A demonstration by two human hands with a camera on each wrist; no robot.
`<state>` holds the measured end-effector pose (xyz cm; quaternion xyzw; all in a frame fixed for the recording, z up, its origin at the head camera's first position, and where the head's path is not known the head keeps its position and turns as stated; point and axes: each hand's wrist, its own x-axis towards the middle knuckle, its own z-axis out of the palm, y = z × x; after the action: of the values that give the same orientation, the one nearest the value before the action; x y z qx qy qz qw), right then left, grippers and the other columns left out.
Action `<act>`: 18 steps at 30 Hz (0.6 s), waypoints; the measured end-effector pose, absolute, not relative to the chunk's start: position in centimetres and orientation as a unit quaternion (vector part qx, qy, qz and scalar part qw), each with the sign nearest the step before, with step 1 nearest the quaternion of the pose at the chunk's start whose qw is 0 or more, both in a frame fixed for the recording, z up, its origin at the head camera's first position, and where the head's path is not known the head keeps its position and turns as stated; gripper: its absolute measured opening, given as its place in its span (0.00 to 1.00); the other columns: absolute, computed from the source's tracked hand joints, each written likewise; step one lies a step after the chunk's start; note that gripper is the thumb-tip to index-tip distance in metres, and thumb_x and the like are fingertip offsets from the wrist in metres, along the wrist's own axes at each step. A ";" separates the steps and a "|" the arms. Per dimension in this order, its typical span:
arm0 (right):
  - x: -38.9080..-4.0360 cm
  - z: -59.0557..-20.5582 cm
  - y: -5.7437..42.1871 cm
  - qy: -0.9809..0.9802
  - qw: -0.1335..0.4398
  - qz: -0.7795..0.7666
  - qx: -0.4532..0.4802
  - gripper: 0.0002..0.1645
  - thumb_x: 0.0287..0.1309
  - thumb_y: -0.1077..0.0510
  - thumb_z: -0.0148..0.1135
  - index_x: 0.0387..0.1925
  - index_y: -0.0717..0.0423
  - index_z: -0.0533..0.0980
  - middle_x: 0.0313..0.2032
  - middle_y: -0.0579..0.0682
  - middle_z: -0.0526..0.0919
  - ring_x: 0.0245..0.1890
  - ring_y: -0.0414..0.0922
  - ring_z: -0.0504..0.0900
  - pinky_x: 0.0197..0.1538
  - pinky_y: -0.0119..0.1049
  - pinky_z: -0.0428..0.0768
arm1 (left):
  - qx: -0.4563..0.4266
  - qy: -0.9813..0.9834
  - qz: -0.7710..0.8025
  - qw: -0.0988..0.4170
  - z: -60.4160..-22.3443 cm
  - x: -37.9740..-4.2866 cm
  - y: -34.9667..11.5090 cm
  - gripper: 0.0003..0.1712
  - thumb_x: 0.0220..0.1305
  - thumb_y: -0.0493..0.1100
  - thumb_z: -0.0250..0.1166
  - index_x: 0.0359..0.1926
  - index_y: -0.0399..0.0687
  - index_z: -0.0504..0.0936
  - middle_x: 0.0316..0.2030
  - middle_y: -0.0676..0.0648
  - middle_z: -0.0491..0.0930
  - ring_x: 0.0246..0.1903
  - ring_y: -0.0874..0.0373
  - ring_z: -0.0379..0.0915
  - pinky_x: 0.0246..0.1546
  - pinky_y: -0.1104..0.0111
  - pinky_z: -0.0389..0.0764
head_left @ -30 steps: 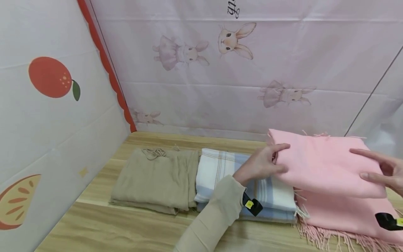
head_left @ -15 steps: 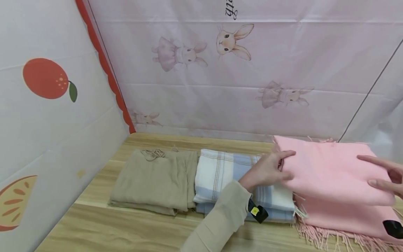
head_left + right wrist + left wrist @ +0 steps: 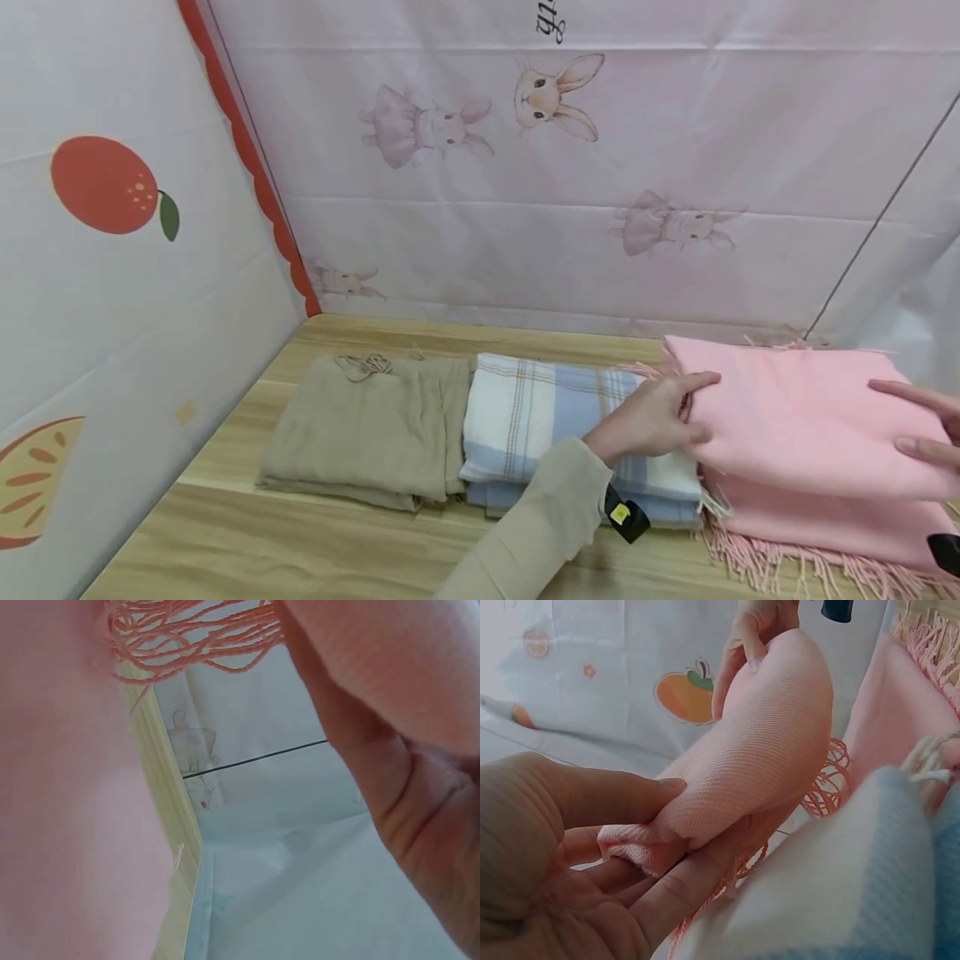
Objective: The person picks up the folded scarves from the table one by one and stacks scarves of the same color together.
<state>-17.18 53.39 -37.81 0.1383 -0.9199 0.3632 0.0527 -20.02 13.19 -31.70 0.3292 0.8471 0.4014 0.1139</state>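
A folded pink scarf hangs tilted at the right in the head view, over a lower pink fringed layer on the table; I cannot tell whether both are one piece. My left hand pinches its left edge, the thumb on top and other fingers underneath, as the left wrist view shows. At the opposite edge my right hand, partly cut off by the frame, grips the cloth between thumb and fingers. Just below my left hand lies a folded blue and white plaid scarf.
A folded khaki cloth lies left of the plaid one on the wooden table. Printed sheets stand as walls behind and at the left. Pink fringe spreads along the table's front right.
Both hands have moved right and slightly down in the head view, carrying the upper pink fold with them. It now sits closer over the lower pink layer.
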 end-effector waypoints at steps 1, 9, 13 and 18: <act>-17.0 -37.8 53.5 -0.920 0.055 0.362 0.138 0.58 0.63 0.72 0.62 0.72 0.08 0.57 0.49 0.11 0.62 0.30 0.29 0.80 0.24 0.32 0.79 | 0.326 0.850 0.398 0.116 -31.8 -19.9 13.3 0.41 0.63 0.35 0.71 0.75 0.59 0.68 0.14 0.57 0.58 0.10 0.68 0.52 0.15 0.79 0.64; -16.6 -38.7 53.8 -0.879 0.062 0.430 0.195 0.60 0.57 0.82 0.55 0.71 0.15 0.64 0.49 0.17 0.73 0.30 0.32 0.83 0.26 0.29 0.79 | 0.328 0.855 0.380 0.129 -32.4 -19.4 14.0 0.42 0.64 0.35 0.70 0.76 0.60 0.67 0.11 0.57 0.54 0.09 0.68 0.52 0.13 0.80 0.64; -16.6 -38.8 54.2 -0.873 0.047 0.438 0.209 0.60 0.58 0.82 0.53 0.72 0.15 0.63 0.50 0.18 0.73 0.29 0.34 0.84 0.25 0.31 0.80 | 0.328 0.858 0.373 0.134 -32.6 -19.3 14.3 0.43 0.64 0.35 0.71 0.76 0.60 0.66 0.11 0.57 0.55 0.09 0.68 0.52 0.14 0.79 0.65; -16.4 -39.4 54.8 -0.898 0.043 0.398 0.182 0.58 0.61 0.78 0.58 0.72 0.12 0.61 0.50 0.13 0.68 0.36 0.25 0.80 0.30 0.23 0.78 | 0.333 0.866 0.347 0.133 -32.9 -19.2 14.8 0.43 0.63 0.35 0.70 0.77 0.59 0.65 0.13 0.57 0.56 0.09 0.68 0.52 0.17 0.80 0.67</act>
<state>-16.36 54.77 -39.38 0.1823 -0.8982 0.3976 0.0427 -19.17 14.79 -32.87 0.3332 0.8664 0.3471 0.1333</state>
